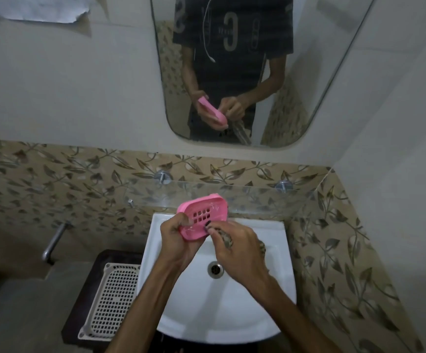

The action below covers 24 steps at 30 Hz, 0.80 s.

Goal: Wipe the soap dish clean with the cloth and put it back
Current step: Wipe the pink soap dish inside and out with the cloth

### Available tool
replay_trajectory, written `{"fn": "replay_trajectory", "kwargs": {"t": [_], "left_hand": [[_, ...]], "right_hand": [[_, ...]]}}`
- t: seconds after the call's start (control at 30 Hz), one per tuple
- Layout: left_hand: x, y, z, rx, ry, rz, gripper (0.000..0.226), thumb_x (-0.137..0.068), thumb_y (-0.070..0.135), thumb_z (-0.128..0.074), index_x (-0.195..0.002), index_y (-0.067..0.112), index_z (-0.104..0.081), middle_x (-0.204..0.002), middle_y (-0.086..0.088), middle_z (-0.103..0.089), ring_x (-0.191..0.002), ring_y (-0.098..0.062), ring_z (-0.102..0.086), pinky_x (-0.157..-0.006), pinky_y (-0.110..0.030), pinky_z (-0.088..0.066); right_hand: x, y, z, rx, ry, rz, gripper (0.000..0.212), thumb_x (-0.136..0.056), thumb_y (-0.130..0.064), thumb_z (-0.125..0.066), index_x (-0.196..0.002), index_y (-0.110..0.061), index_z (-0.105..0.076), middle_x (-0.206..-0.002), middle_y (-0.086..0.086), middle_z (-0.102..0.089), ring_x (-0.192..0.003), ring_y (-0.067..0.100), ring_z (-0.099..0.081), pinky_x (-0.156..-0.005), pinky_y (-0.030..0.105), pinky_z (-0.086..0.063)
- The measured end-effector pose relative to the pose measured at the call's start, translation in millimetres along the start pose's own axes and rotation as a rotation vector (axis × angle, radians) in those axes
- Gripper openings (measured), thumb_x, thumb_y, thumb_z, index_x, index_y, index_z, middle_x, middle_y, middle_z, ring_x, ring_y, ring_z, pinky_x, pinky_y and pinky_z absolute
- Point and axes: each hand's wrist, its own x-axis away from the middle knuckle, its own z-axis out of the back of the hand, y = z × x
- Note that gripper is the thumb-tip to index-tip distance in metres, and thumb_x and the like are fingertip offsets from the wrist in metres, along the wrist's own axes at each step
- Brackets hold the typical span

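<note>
Forearms: reaching out over the white basin [278,250].
Left hand [175,234]: gripping the pink soap dish [201,215], tilting it above the basin.
Right hand [237,247]: pressing a bunched patterned cloth [228,240] against the dish's slotted floor.
Technique: working the slots and corners looks wise.
Room: glass shelf [257,197] and mirror [270,72] hanging behind.

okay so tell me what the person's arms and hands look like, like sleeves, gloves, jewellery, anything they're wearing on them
Both forearms are bare up to the bottom edge of the picture, so no sleeves show there. The left hand and right hand have no gloves, and no rings, watch or bracelets are visible. The mirror shows a dark short-sleeved T-shirt with pale lettering.
</note>
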Motion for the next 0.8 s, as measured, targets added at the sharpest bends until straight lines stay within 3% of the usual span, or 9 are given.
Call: {"fn": "replay_trajectory", "kwargs": {"t": [0.1,0.2,0.27,0.33,0.43,0.53,0.6,0.7,0.8], "left_hand": [[-2,2,-6,0.018,-0.029,-0.01,0.045,-0.058,0.01,-0.045,-0.083,0.007,-0.081,-0.093,-0.022,-0.073,-0.096,-0.04,-0.065,-0.098,-0.056,-0.048],[-5,4,-6,0.065,0.017,0.004,0.045,-0.064,0.009,-0.037,-0.075,0.006,-0.08,-0.087,-0.021,-0.073,-0.091,-0.039,-0.061,-0.085,-0.049,-0.051],[-5,4,-8,0.072,0.003,0.004,0.044,-0.063,0.009,-0.038,-0.077,0.007,-0.081,-0.087,-0.02,-0.073,-0.089,-0.038,-0.064,-0.081,-0.048,-0.054],[-3,1,-5,0.054,0.0,0.0,0.039,-0.057,0.013,-0.05,-0.079,0.006,-0.081,-0.089,-0.021,-0.073,-0.089,-0.037,-0.066,-0.085,-0.049,-0.053],[-1,1,-2,0.047,-0.005,-0.006,0.046,-0.04,0.015,-0.063,-0.082,0.007,-0.081,-0.092,-0.021,-0.073,-0.091,-0.037,-0.066,-0.086,-0.047,-0.051],[-2,1,-3,0.032,-0.028,-0.015,0.042,-0.059,0.01,-0.048,-0.083,0.009,-0.082,-0.092,-0.02,-0.074,-0.088,-0.034,-0.071,-0.092,-0.052,-0.051],[-4,1,-6,0.058,-0.015,-0.009,0.045,-0.071,0.007,-0.037,-0.079,0.009,-0.081,-0.089,-0.019,-0.072,-0.085,-0.034,-0.068,-0.088,-0.048,-0.05],[-5,5,-9,0.094,-0.009,-0.018,0.042,-0.065,0.009,-0.042,-0.081,0.007,-0.08,-0.095,-0.023,-0.067,-0.087,-0.036,-0.063,-0.086,-0.047,-0.051],[-3,2,-10,0.099,-0.044,-0.03,0.046,-0.066,0.009,-0.038,-0.084,0.007,-0.081,-0.095,-0.023,-0.071,-0.091,-0.039,-0.067,-0.092,-0.052,-0.053]], "right_hand": [[-5,11,-3,-0.036,0.121,-0.079,0.018,-0.094,-0.02,-0.072,-0.111,-0.022,-0.08,-0.1,-0.004,-0.079,-0.085,0.006,-0.07,-0.076,0.035,-0.061],[2,0,-11,-0.227,0.066,-0.117,0.021,-0.095,-0.021,-0.071,-0.114,-0.019,-0.08,-0.108,-0.007,-0.08,-0.095,0.001,-0.073,-0.083,0.031,-0.062],[-1,2,-11,-0.229,0.079,-0.147,0.019,-0.095,-0.021,-0.072,-0.112,-0.02,-0.081,-0.107,-0.01,-0.079,-0.094,-0.001,-0.072,-0.084,0.034,-0.063],[-3,6,-8,-0.171,0.093,-0.179,0.016,-0.097,-0.022,-0.07,-0.108,-0.022,-0.081,-0.102,-0.01,-0.079,-0.09,0.001,-0.07,-0.081,0.038,-0.063],[0,5,-8,-0.173,0.013,-0.077,0.016,-0.098,-0.023,-0.067,-0.106,-0.021,-0.08,-0.099,-0.007,-0.079,-0.086,0.004,-0.071,-0.076,0.035,-0.061],[-3,9,-10,-0.154,0.175,-0.115,0.019,-0.096,-0.023,-0.07,-0.112,-0.02,-0.08,-0.102,-0.006,-0.08,-0.09,0.004,-0.072,-0.081,0.034,-0.061],[-1,4,-15,-0.225,0.216,-0.136,0.022,-0.096,-0.024,-0.071,-0.114,-0.017,-0.08,-0.105,-0.005,-0.079,-0.093,0.003,-0.072,-0.083,0.03,-0.061],[1,-1,-22,-0.215,0.202,-0.055,0.022,-0.097,-0.023,-0.071,-0.116,-0.016,-0.08,-0.102,-0.003,-0.08,-0.089,0.005,-0.072,-0.079,0.028,-0.06],[1,1,-22,-0.27,0.251,-0.14,0.022,-0.097,-0.018,-0.072,-0.117,-0.015,-0.079,-0.103,-0.002,-0.079,-0.091,0.005,-0.072,-0.079,0.033,-0.061]]}}
